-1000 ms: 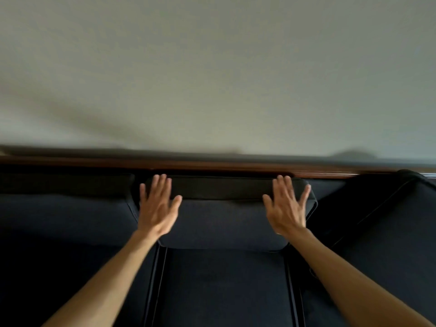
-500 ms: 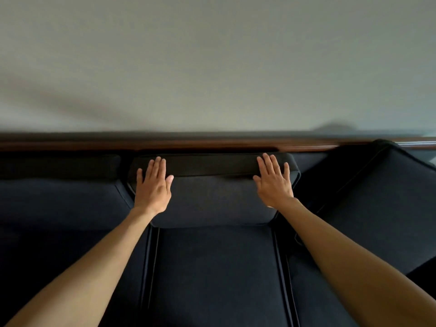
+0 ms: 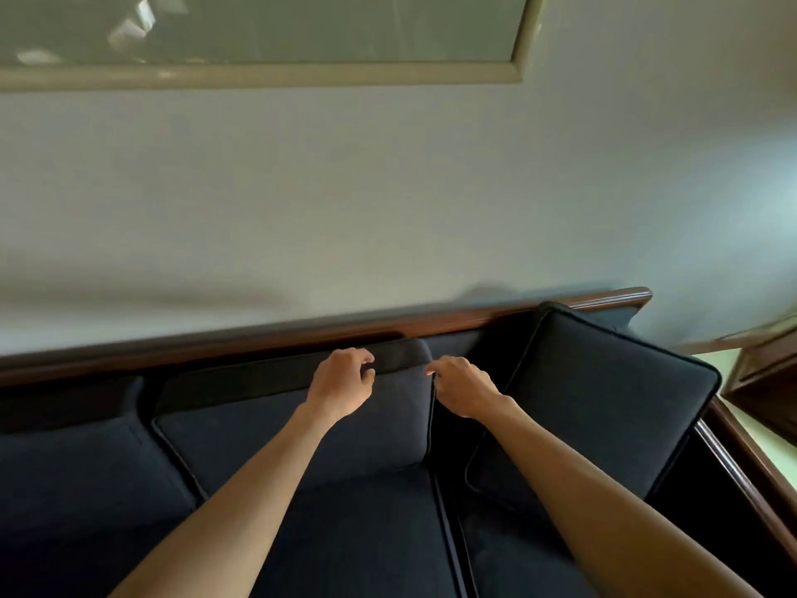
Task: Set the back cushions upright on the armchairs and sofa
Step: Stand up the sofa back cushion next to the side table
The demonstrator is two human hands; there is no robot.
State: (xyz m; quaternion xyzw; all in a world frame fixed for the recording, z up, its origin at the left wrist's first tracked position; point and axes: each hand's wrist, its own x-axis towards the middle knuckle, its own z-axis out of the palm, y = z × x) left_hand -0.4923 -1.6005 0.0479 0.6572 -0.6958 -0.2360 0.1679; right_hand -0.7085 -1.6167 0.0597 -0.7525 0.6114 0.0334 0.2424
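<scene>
Pale wall [image 3: 388,209] behind a dark sofa [image 3: 345,533], wooden rail on top. Middle back cushion [image 3: 276,425] stands upright; your left hand [image 3: 340,388] hovers at its upper right, fingers loosely curled, holding nothing. Your right hand [image 3: 463,390], likewise curled and unladen, sits between it and the tilted right cushion [image 3: 604,403]. No writing legible.

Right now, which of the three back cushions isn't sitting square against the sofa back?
The right back cushion: it sits askew, one corner up, while the middle back cushion and left back cushion sit square.
</scene>
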